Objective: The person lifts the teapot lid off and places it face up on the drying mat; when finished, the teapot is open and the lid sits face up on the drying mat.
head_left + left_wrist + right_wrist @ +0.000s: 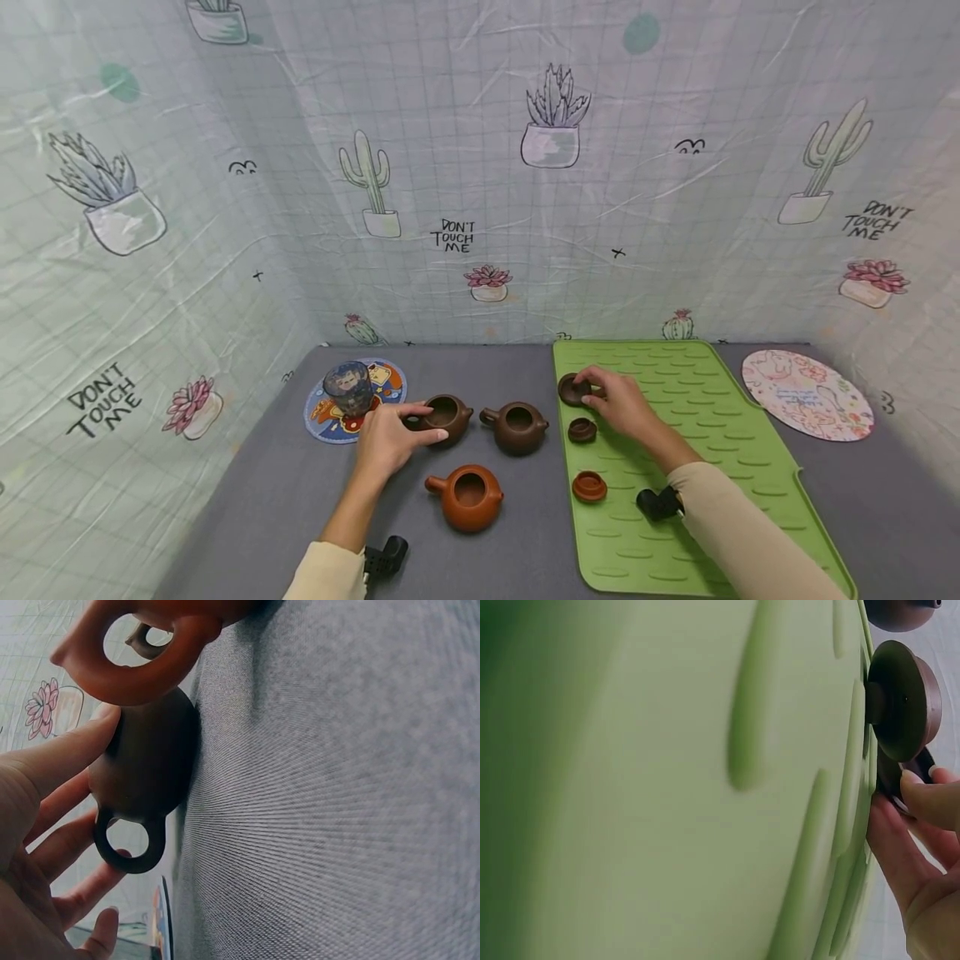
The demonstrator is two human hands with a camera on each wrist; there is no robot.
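My left hand (423,422) grips a dark brown lidless teapot (447,416) by its handle side on the grey table; in the left wrist view the thumb and fingers (67,847) lie against the pot (154,761) beside its ring handle. On the green mat (705,433), my right hand (587,390) pinches a dark brown lid (572,388). The right wrist view shows its fingertips (926,796) on that lid (887,778) at the mat's edge. A second brown teapot (517,427) and an orange teapot (468,497) stand nearby, both lidless.
Two more lids lie on the mat's left strip: a brown one (582,430) and an orange one (589,487). A glass cup (348,387) stands on a round printed coaster (382,383) at the back left. A round patterned pad (806,393) lies at the right. Cloth walls enclose the table.
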